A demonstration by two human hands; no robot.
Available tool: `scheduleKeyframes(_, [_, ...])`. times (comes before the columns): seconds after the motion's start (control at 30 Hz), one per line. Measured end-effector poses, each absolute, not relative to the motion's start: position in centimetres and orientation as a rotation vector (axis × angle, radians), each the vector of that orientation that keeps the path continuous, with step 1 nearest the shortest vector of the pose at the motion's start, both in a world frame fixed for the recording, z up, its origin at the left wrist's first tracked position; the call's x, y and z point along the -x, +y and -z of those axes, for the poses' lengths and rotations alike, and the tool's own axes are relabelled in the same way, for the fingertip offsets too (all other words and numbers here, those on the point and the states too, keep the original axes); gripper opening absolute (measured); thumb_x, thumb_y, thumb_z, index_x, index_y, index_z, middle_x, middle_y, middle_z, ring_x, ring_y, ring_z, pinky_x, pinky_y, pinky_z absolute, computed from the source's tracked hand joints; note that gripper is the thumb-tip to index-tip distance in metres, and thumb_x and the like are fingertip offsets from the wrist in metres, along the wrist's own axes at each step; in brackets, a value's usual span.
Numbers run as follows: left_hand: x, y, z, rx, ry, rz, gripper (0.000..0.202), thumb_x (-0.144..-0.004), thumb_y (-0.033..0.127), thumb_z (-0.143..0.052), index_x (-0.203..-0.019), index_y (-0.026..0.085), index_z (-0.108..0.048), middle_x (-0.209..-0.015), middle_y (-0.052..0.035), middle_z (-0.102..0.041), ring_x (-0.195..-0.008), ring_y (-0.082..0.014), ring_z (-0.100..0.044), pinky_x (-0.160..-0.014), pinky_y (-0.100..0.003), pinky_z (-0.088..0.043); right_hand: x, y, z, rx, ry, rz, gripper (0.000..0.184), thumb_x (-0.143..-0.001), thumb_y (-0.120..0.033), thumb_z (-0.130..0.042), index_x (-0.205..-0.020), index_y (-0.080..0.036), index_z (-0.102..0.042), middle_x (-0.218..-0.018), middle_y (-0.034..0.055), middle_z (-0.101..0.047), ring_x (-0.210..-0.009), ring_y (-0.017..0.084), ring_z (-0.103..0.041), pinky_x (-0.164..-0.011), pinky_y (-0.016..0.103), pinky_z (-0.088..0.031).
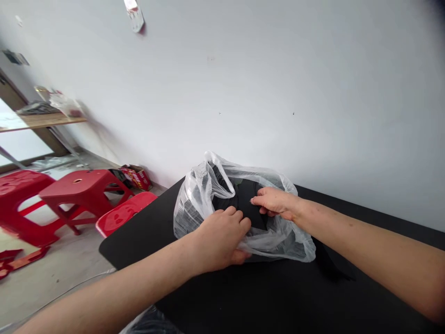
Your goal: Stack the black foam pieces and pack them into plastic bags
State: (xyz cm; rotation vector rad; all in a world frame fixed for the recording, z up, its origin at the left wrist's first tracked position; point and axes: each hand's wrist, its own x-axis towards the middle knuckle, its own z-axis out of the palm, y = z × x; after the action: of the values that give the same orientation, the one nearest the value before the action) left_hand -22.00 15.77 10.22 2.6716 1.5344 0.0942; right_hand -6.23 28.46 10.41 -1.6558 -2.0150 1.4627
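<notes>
A translucent white plastic bag (194, 204) with a loop handle sits on the black table, its mouth spread open. Dark flat pieces fill it, and a black flat piece (248, 204) shows in the opening; whether it is cloth or card I cannot tell. My right hand (274, 202) pinches the right edge of this piece between thumb and fingers. Over the front rim of the bag, my left hand (224, 236) is closed with bent fingers, the thumb lower on the plastic. Its fingertips reach the dark contents.
The black table (146, 241) meets a pale wall (243, 93) behind. Dark strands (332, 266) lie right of the bag. Red stools (81, 188) and a red carton (137, 176) stand on the floor at left. Another plastic-wrapped dark bundle (151, 322) shows at the bottom edge.
</notes>
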Motion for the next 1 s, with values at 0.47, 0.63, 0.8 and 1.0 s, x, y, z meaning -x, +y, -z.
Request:
scheduleKeyframes(0.47, [16.8, 13.1, -12.8, -1.642, 1.125, -1.426, 0.035, -0.098, 0.039, -0.049, -0.125, 0.018, -0.056, -0.116, -0.0053, -0.065, -0.107, -0.0209, -0.058, -0.095, -0.034, -0.048, -0.7, 18.8, -17.3, 0.897, -2.245, -1.1, 0.018, -0.092, -0.035, -0.052, -0.103, -0.022, -0.058, -0.076, -0.002, -0.055, -0.062, 0.011, -0.05, -0.055, 0.024, -0.043])
scheduleKeyframes(0.63, [12.0, 11.9, -15.8, -1.754, 1.046, -1.439, 0.032, -0.098, 0.036, -0.048, -0.124, 0.019, -0.056, -0.114, -0.0043, -0.065, -0.104, -0.0194, -0.059, -0.092, -0.03, -0.047, -7.6, 15.8, -18.3, 0.85, -1.985, -1.006, 0.026, -0.095, -0.044, -0.053, -0.113, -0.025, -0.059, -0.09, 0.0012, -0.062, -0.067, 0.012, -0.056, -0.062, 0.026, -0.049])
scheduleKeyframes(0.8, [6.4, 11.7, -15.0, -2.188, 1.031, -0.536, 0.024, -0.097, 0.035, -0.043, -0.104, 0.02, -0.061, -0.09, -0.0027, -0.066, -0.081, -0.018, -0.061, -0.07, -0.028, -0.046, -19.4, 14.0, -14.7, 1.09, -1.474, -0.816, 0.029, -0.092, -0.049, -0.057, -0.113, -0.03, -0.063, -0.108, 0.0047, -0.065, -0.071, 0.013, -0.056, -0.064, 0.027, -0.048])
scheduleKeyframes(1.0, [-1.1, 12.3, -4.7, -2.587, 1.019, 0.049, 0.02, -0.09, 0.028, -0.045, -0.101, 0.02, -0.06, -0.097, -0.0089, -0.066, -0.087, -0.0275, -0.065, -0.072, -0.035, -0.046, -29.8, 11.3, -5.7, 1.287, -1.088, -0.901, 0.034, -0.087, -0.053, -0.062, -0.108, -0.027, -0.065, -0.106, 0.0063, -0.065, -0.068, 0.012, -0.053, -0.06, 0.027, -0.046])
